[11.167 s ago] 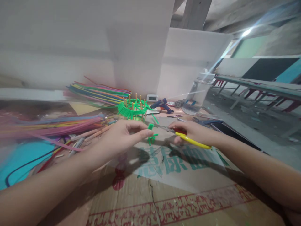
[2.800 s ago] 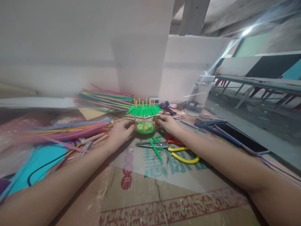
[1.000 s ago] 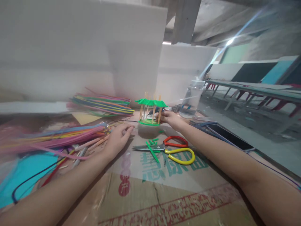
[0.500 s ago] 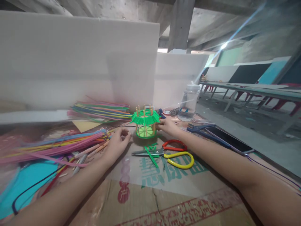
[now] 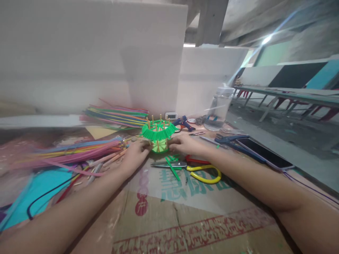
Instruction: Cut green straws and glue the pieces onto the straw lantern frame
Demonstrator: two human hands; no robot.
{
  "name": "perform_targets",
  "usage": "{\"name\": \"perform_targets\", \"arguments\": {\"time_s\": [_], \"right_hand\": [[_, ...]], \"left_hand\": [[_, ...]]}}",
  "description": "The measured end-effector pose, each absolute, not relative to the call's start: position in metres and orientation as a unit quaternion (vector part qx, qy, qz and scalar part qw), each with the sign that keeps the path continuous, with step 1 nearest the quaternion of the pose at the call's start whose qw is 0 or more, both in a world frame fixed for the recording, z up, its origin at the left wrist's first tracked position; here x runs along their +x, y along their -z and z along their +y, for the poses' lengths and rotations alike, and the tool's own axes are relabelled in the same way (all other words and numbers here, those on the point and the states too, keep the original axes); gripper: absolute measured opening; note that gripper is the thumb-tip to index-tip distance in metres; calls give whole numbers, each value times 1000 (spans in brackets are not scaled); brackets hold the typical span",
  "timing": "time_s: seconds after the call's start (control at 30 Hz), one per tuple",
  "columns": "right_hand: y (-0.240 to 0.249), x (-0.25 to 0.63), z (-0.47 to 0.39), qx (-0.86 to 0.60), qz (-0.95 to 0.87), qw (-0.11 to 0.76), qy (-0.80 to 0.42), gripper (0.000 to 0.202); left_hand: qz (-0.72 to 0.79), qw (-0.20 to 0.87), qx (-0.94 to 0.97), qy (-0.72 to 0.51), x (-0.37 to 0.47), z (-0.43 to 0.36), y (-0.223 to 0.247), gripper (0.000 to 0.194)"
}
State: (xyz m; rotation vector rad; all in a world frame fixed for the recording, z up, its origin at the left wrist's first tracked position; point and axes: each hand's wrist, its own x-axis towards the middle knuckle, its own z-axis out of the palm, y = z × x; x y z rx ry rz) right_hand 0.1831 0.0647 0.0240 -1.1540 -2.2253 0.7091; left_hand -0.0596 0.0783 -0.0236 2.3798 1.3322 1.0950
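Both left hand (image 5: pixel 135 156) and right hand (image 5: pixel 184 145) pinch a green model (image 5: pixel 159 134) low, probably safest; it seems light, fragile.

Table (image 5: pixel 104 215): printed cardboard (image 5: pixel 156 225) under scissors (image 5: pixel 183 164); water bottle (image 5: pixel 218 111).

Dim; upper-right glare streak (image 5: pixel 266 39); left edge blurred.

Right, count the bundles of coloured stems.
2: the far bundle by the white board, and the near bundle left of the left hand. More could be hidden.
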Motion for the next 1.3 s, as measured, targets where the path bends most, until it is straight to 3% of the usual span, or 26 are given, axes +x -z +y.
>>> {"name": "perform_targets", "arguments": {"time_s": [0.27,0.43,0.6,0.8,1.03,1.17,1.3], "right_hand": [[-31,209,63,-428,-869,209,-135,21],[-22,234,57,-460,-866,187,-61,21],[-15,240,63,-450,-878,163,-23,22],[-7,232,67,-436,-886,156,-21,12],[-8,234,57,-413,-886,205,-45,18],[-10,239,57,-433,-870,234,-36,20],[-7,241,61,-437,-873,206,-62,18]], "left_hand": [[516,122,713,-458,-70,87,28,13],[464,66,704,-534,-61,56,10,5],[313,18,900,-303,-39,26,-3,11],[224,-58,946,-225,-32,29,11,23],[311,-4,923,-228,-30,21,4,21],[394,130,868,-275,-24,8,-9,22],[416,260,814,-311,-19,1,-12,19]]}}
